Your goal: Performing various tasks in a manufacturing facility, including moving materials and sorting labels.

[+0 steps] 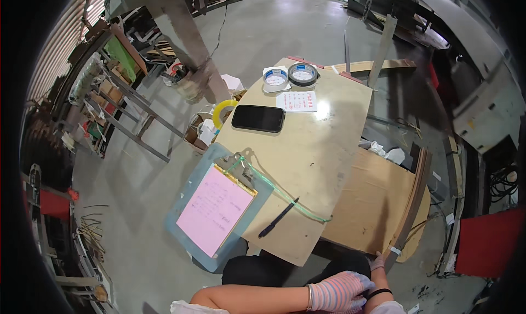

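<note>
My left hand (pixel 341 290), in a striped knit glove, reaches across my lap to my right wrist. Its fingers are curled in against that wrist; what they grip is hidden. Beyond it, my right hand (pixel 377 261) is small in view, beside the brown edge of a cardboard-lined panel (pixel 364 196); its fingers cannot be made out well. A dark band circles my right forearm. On the table in front lies a blue clipboard (pixel 203 258) with pink written paper (pixel 211 212). A black pen (pixel 278 218) rests to its right, at a green string (pixel 274 187).
Further up the tan table (pixel 323 155) lie a black phone (pixel 257 119), a printed pad (pixel 296 101), a white tape roll (pixel 275 79) and a black tape roll (pixel 302 74). Yellow tape (pixel 222 114) hangs at the left edge. A metal frame (pixel 139 125) stands left, a red panel (pixel 487 243) right.
</note>
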Action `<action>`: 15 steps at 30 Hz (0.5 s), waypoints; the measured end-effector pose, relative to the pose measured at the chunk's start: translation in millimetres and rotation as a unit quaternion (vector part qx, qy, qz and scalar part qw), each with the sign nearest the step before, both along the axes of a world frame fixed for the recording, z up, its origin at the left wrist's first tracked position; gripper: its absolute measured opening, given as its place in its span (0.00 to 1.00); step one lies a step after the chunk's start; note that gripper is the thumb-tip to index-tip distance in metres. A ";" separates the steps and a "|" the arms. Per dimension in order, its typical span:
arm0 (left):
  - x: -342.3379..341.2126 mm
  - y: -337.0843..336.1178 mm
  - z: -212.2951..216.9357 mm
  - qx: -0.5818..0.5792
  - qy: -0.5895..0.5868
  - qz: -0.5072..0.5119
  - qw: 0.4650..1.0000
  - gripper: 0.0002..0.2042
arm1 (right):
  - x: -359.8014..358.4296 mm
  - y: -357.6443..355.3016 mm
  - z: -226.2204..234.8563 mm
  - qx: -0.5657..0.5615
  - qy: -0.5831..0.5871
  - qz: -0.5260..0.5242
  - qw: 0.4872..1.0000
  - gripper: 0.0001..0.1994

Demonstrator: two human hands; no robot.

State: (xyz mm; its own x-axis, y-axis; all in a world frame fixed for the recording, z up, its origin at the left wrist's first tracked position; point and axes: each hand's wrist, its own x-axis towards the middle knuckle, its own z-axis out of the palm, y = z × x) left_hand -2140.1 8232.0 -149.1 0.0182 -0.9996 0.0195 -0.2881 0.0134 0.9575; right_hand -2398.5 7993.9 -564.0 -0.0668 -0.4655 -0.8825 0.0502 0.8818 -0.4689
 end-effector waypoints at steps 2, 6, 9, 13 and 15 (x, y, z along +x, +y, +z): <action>-6.3 -1.6 -2.8 -0.019 -0.007 -0.003 1.000 0.16 | -17.5 -12.3 -12.2 0.011 -0.022 -0.020 1.000 0.20; -11.7 3.4 -5.0 -0.062 -0.017 0.035 0.997 0.17 | -18.5 -16.1 -1.1 -0.058 -0.169 -0.069 0.982 0.18; -9.9 10.4 -6.5 -0.032 -0.030 0.034 0.998 0.18 | 21.3 -12.1 57.0 -0.045 -0.185 -0.073 0.979 0.19; -9.6 8.7 -7.9 0.014 -0.022 -0.036 0.999 0.21 | 4.7 -39.0 48.6 -0.093 -0.184 -0.073 0.976 0.21; -13.9 6.8 -18.7 0.034 -0.016 -0.065 0.997 0.23 | 9.5 -51.6 53.9 -0.117 -0.159 -0.069 0.978 0.21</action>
State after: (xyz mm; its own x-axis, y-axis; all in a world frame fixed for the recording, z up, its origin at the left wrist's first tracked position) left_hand -2154.0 8238.8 -167.7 -0.1105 -0.9926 -0.0498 -0.3184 -0.0122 0.9479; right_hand -2389.0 7942.3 -510.2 0.1173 -0.6636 -0.7388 0.3365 0.7265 -0.5991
